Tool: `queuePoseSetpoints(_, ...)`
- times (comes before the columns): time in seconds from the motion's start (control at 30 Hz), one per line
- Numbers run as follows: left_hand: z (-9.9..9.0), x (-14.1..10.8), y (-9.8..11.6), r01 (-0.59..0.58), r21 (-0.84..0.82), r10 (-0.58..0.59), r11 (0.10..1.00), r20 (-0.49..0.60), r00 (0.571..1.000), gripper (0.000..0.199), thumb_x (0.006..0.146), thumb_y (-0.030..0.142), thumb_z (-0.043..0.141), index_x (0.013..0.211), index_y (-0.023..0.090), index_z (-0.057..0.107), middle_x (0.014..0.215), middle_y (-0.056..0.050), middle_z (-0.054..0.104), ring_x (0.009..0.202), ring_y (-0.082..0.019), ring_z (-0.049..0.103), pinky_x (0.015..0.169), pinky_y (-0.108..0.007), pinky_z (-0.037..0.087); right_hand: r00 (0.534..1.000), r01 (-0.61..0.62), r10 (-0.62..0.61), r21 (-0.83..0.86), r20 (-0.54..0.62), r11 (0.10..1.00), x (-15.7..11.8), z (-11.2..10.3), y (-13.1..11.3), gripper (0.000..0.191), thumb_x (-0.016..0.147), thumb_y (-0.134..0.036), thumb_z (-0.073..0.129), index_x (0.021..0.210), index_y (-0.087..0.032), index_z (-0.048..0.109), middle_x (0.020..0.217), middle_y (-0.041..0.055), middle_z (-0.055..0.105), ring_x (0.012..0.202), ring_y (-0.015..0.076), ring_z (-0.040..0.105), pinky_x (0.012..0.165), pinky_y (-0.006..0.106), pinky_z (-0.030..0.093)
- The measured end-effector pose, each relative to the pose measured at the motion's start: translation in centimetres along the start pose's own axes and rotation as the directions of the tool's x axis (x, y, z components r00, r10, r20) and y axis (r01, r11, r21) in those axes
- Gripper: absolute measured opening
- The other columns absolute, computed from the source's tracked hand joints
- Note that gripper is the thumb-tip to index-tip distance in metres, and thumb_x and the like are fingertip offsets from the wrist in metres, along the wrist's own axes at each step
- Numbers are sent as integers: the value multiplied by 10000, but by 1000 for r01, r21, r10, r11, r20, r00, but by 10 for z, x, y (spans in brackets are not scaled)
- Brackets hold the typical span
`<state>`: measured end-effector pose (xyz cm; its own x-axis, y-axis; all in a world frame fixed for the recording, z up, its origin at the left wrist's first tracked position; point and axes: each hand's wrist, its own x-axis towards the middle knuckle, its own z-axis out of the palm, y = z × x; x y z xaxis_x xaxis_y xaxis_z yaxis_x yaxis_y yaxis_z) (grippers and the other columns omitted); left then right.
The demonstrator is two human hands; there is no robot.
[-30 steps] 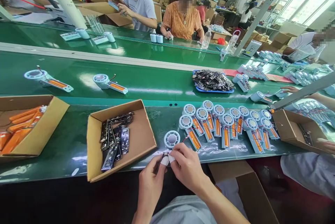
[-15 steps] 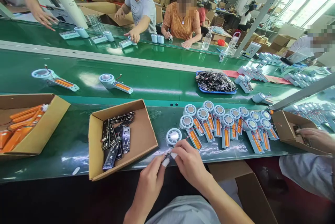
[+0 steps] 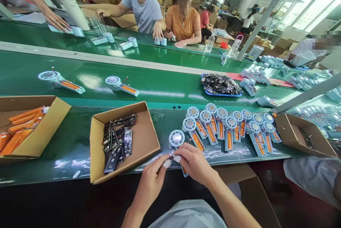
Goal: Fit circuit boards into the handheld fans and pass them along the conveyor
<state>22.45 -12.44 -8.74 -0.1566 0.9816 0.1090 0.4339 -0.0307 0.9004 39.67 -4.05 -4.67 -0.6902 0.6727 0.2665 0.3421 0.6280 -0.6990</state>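
Observation:
My left hand [image 3: 154, 172] and my right hand [image 3: 195, 164] meet at the bench's front edge, fingertips pinched together around a small dark part [image 3: 172, 157]. What exactly it is stays mostly hidden by the fingers. White covers wrap some fingertips. Just beyond them lies a light-blue fan body [image 3: 176, 138] with a round head; its handle with an orange battery passes under my right hand. Left of my hands, an open cardboard box [image 3: 145, 132] holds several black circuit boards [image 3: 117, 146].
Several fan bodies [image 3: 230, 123] with orange batteries crowd the bench to the right. Another box [image 3: 290, 128] stands beyond them. Orange batteries [image 3: 26, 125] fill a box at far left. Fan bodies and a blue tray [image 3: 222, 95] of boards lie on the green belt. Co-workers sit opposite.
My hands stay pinched together, shifting slightly; more of the fan's handle shows below. Belt fans have moved slightly right. A neighbour's hand has left the right box; co-workers opposite have shifted their hands.

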Motion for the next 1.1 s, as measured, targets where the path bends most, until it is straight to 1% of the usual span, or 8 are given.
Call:
queuePoseSetpoints(0.13,5,1,3,41,-41,-42,998,-34,999,372,963,410,483,1190,235,721,1302,-90,718,1228,-267,663,1034,-420,539,956,-270,272,33,-107,962,-13,-23,-13,175,939,-204,546,1062,-206,670,882,34,709,685,151,625,606,238,488)
queuePoseSetpoints(0.23,1,4,2,77,-42,-78,996,-19,997,401,956,419,476,1230,234,703,1324,-86,705,1253,-264,645,1066,-422,512,906,-423,422,-23,-39,906,-20,-30,-13,187,920,-163,548,1034,-213,688,724,-4,718,590,156,626,562,242,457)
queuePoseSetpoints(0.4,-4,5,2,145,-55,-146,988,-13,989,442,950,450,455,1240,220,697,1306,-98,716,1227,-264,663,946,-372,585,938,-347,347,-155,-30,925,-17,-12,-4,283,905,-80,520,1082,-214,696,922,44,786,777,205,727,679,269,508)
queuePoseSetpoints(0.57,-4,-4,2,128,20,-126,992,-70,990,409,936,445,464,1121,183,717,1091,-127,791,974,-271,764,879,-386,605,991,-110,84,-278,-101,954,-13,-1,-4,283,980,-106,469,1120,-218,688,1088,91,762,900,207,727,749,279,543)
queuePoseSetpoints(0.7,-2,-7,3,104,55,-98,993,-109,989,374,923,393,462,1113,191,711,1111,-126,784,871,-265,775,803,-371,621,997,35,-44,-124,-70,992,-6,6,-4,307,980,-89,458,1130,-221,690,1146,83,741,974,190,709,822,277,556)
queuePoseSetpoints(0.87,1,-9,9,178,25,-174,984,-106,979,377,919,414,458,1150,218,682,967,-102,806,721,-246,765,697,-346,620,961,-176,194,107,-195,979,1,18,-2,189,911,-127,555,965,-205,718,828,24,721,696,147,657,654,235,539)
queuePoseSetpoints(1.0,3,-12,15,238,-37,-241,971,-135,961,393,925,439,448,1209,207,592,943,-102,804,615,-210,734,616,-322,605,963,-111,138,124,-231,986,-9,18,-8,215,930,-137,512,962,-201,715,971,75,724,865,175,684,754,265,550)
queuePoseSetpoints(1.1,4,-14,18,248,-74,-257,966,-143,956,345,927,444,444,1147,211,572,937,-113,801,604,-200,721,575,-304,595,911,-284,301,101,-281,954,-19,11,-8,192,923,-179,529,961,-193,717,869,64,728,726,172,672,648,256,527)
